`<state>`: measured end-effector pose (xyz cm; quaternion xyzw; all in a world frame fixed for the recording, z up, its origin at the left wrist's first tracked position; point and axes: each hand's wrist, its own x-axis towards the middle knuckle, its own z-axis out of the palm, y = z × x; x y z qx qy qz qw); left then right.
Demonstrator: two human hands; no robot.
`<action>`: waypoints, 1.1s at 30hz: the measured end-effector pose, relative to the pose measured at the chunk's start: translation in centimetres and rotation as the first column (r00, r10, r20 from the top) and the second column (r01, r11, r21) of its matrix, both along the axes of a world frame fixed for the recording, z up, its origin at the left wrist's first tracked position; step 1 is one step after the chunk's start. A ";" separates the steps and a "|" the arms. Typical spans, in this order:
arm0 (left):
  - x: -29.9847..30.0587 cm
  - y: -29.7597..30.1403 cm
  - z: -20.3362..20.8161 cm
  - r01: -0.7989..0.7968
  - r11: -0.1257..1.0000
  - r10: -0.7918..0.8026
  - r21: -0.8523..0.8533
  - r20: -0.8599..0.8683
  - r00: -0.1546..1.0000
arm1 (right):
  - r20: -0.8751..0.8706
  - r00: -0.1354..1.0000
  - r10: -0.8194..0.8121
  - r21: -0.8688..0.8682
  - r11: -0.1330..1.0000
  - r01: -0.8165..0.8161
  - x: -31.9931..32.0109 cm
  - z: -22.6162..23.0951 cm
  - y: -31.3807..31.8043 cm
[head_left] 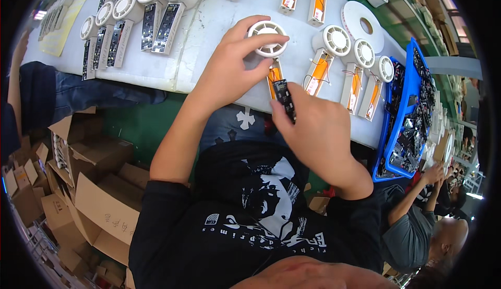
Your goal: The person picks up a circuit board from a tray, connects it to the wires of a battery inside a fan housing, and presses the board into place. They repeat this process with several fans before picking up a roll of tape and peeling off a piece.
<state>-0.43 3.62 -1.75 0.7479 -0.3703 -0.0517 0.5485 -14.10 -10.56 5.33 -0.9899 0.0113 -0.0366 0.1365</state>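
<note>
1. The left hand (224,72) was curved round the round head of a white unit (267,29), its thumb and fingers spread to the head's width and gripping it.
2. That unit was over the near edge of the white table (209,33), its slim, orange-centred body pointing back toward the person; whether it rested on the surface could not be told.
3. The right hand (319,124) held a dark circuit board (283,93) between thumb and forefinger, narrowly pinched; its remaining fingers were largely hidden.
4. The board's far end overlapped the lower part of the unit's body; whether it was seated there could not be told.
5. Just right of the hands lay three similar units (364,53) with orange centres, and beyond them a flat white roll (352,25).
6. Farther right stood a blue bin (401,112) containing dark boards.
</note>
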 end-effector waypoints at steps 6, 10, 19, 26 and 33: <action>0.7 0.4 0.4 0.089 0.996 -0.089 -0.013 -0.048 0.995 | -0.040 0.998 -0.041 -0.046 0.998 0.039 0.8 -0.5 -0.4; 0.2 -0.2 0.4 0.043 0.999 -0.044 -0.010 -0.054 0.998 | -0.049 0.998 -0.026 -0.048 0.999 0.023 0.8 -0.2 -0.6; -0.1 -1.1 -0.6 -0.045 0.998 0.044 -0.032 -0.052 0.998 | -0.096 0.995 0.032 0.029 0.999 -0.029 0.0 0.8 -0.6; 0.6 -1.2 -0.3 -0.004 1.000 0.003 -0.015 -0.114 0.994 | -0.064 0.998 -0.028 0.186 0.982 0.039 -0.5 -0.2 -0.5; 2.0 -1.6 2.5 0.075 0.952 -0.056 0.296 -0.071 0.996 | -0.114 0.988 -0.108 0.420 0.895 0.147 0.4 0.4 -2.3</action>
